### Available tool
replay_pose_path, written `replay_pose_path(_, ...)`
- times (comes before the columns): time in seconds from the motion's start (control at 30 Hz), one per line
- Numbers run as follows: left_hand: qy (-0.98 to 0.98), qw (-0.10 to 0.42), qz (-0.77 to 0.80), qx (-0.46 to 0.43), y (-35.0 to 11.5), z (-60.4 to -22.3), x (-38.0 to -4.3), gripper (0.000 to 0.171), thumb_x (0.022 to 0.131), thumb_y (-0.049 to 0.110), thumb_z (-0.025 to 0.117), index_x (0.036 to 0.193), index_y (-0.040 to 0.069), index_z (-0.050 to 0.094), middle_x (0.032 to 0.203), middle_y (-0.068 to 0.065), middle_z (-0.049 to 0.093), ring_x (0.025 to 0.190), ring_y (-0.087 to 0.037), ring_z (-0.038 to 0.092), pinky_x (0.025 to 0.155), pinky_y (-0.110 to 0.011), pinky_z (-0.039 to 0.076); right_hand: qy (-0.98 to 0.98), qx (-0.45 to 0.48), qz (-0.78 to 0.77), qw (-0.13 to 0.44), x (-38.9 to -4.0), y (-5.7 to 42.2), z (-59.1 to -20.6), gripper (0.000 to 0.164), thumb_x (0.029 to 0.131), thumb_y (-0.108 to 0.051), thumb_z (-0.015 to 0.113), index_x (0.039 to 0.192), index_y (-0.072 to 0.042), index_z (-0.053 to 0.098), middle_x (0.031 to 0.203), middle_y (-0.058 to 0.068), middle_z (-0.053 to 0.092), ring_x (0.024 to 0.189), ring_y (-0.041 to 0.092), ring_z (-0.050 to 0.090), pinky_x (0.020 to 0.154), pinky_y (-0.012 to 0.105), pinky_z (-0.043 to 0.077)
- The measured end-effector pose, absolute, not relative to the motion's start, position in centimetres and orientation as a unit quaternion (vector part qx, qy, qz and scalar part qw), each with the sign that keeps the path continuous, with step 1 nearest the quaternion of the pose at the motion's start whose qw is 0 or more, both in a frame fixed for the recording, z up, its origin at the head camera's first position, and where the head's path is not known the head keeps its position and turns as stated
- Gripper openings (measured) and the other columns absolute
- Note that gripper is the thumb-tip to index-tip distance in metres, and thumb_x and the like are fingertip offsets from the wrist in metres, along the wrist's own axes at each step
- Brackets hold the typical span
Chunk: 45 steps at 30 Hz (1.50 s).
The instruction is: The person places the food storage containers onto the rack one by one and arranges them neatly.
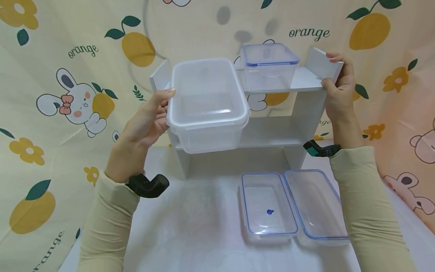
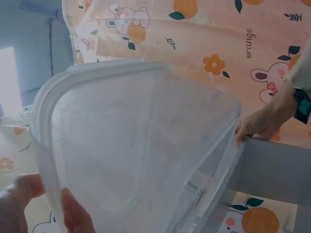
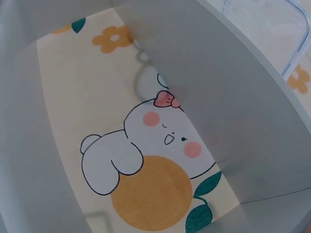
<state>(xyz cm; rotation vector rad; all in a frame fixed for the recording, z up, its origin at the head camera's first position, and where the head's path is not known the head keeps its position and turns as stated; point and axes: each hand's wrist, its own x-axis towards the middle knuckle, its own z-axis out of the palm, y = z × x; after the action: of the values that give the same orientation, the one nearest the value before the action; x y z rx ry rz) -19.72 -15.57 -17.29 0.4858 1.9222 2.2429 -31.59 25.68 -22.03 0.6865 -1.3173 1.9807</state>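
Observation:
My left hand [image 1: 144, 122] grips a clear food container with a frosted white lid [image 1: 207, 92] by its left edge, the thumb on the lid's rim. The container is held up and tilted in front of the left part of a white shelf [image 1: 272, 130], hiding some of it. In the left wrist view the container's underside [image 2: 112, 126] faces the camera, with fingers at its lower left. My right hand [image 1: 341, 85] grips the upright end panel at the shelf's top right. A clear container with a blue-edged lid [image 1: 270, 62] stands on the top shelf.
On the white table [image 1: 183, 223], in front of the shelf, lie a clear container with a blue-edged lid [image 1: 268, 202] and a second blue-edged clear container [image 1: 316, 204] beside it. A patterned cloth [image 1: 204, 30] hangs behind. Below the top board, the shelf has a middle board.

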Motion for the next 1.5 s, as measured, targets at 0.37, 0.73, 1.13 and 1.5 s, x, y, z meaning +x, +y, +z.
replay_pose_path(0.37,0.613,0.076,0.772,0.150,-14.8,-16.5,-20.4,0.042,0.095,0.031,0.052,0.127,0.007,0.042,0.109,-0.003,0.055,0.094,-0.010,0.059,0.083,-0.016,0.056,-0.503,0.259,0.756,0.328,-31.5,25.7,-21.9,0.047,0.080,0.022,0.039,0.110,-0.010,0.055,0.133,0.003,0.050,0.130,0.023,0.037,0.122,0.040,0.023)
replay_pose_path(0.73,0.594,0.064,0.792,0.124,-14.7,-16.2,-21.0,0.038,0.096,0.029,0.054,0.126,0.008,0.046,0.103,-0.001,0.060,0.089,-0.010,0.062,0.081,-0.017,0.057,-0.502,0.267,0.754,0.328,-31.7,25.8,-22.0,0.047,0.080,0.022,0.039,0.110,-0.010,0.055,0.132,0.003,0.049,0.129,0.023,0.037,0.121,0.041,0.022)
replay_pose_path(1.13,0.551,0.057,0.827,0.092,-14.8,-15.9,-22.2,0.033,0.093,0.028,0.059,0.118,0.007,0.049,0.095,-0.003,0.060,0.079,-0.009,0.062,0.072,-0.014,0.056,-0.508,0.257,0.753,0.329,-31.5,25.6,-22.0,0.048,0.080,0.023,0.038,0.110,-0.010,0.055,0.133,0.003,0.050,0.131,0.023,0.036,0.122,0.040,0.022)
replay_pose_path(1.5,0.476,0.076,0.876,0.025,-14.7,-15.6,-23.4,0.046,0.084,0.026,0.073,0.121,0.009,0.052,0.098,-0.003,0.062,0.086,-0.012,0.061,0.072,-0.017,0.058,-0.501,0.267,0.756,0.325,-31.6,25.7,-22.1,0.047,0.080,0.022,0.038,0.110,-0.010,0.054,0.133,0.003,0.049,0.130,0.023,0.036,0.122,0.040,0.022)
